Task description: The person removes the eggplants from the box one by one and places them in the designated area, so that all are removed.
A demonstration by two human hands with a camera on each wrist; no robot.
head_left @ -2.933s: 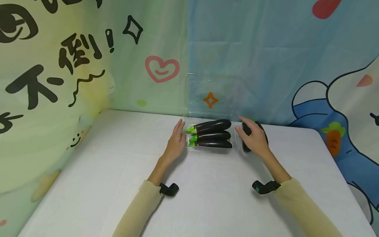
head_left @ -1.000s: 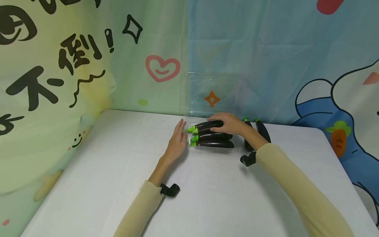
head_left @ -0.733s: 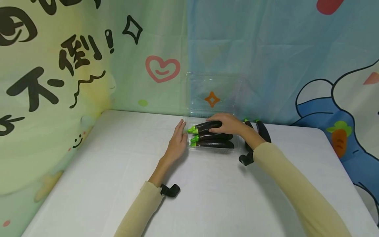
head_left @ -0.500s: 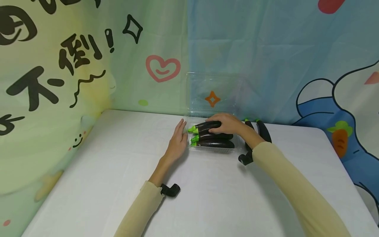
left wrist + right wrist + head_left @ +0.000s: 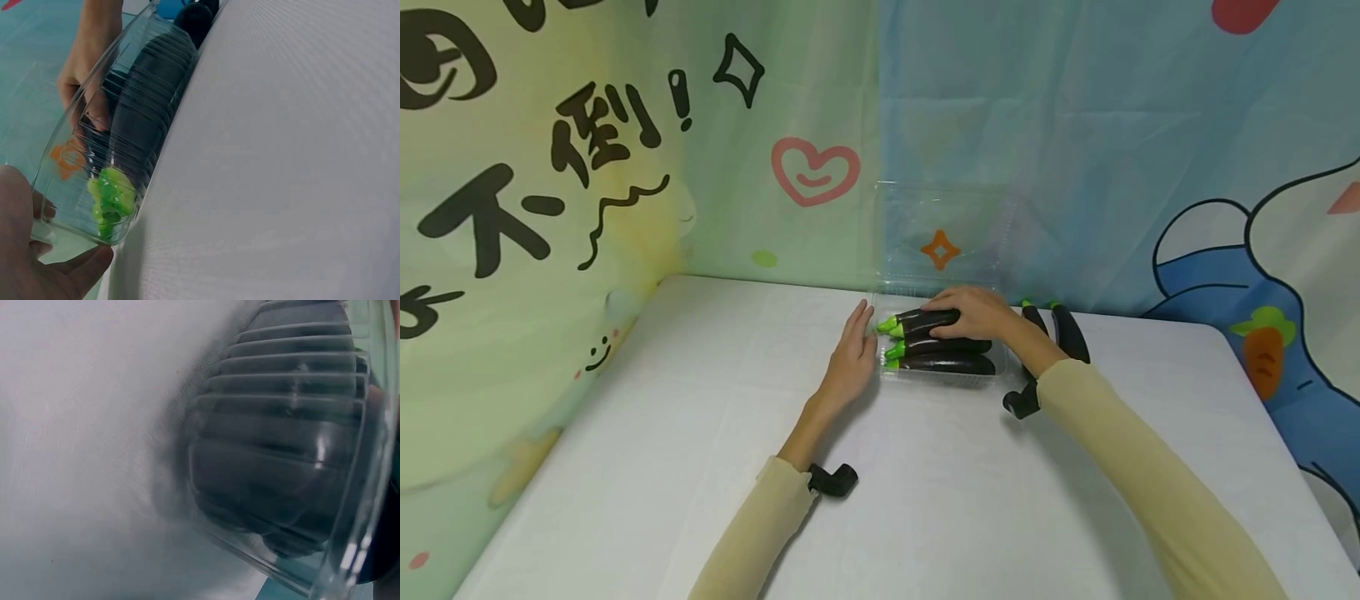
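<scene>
Head view, left hand [image 5: 847,362]: fingers straight, touching left end of clear box [image 5: 937,380].
Right hand [image 5: 973,315]: above box, nearer; grasping rear eggplant [image 5: 919,320] by its stemless end.
Rear eggplant: box's far side, long axis left-right, stem toward box's left end.

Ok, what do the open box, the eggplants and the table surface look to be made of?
Open box: most likely thin, clear, glossy plastic; its wall is ribbed and the contents show through.
Eggplants: smooth, glossy dark skin with bright highlights; real or moulded plastic, I can't tell.
Table surface: matte white, possibly fabric; the wrist views show a fine, weave-like texture.
</scene>
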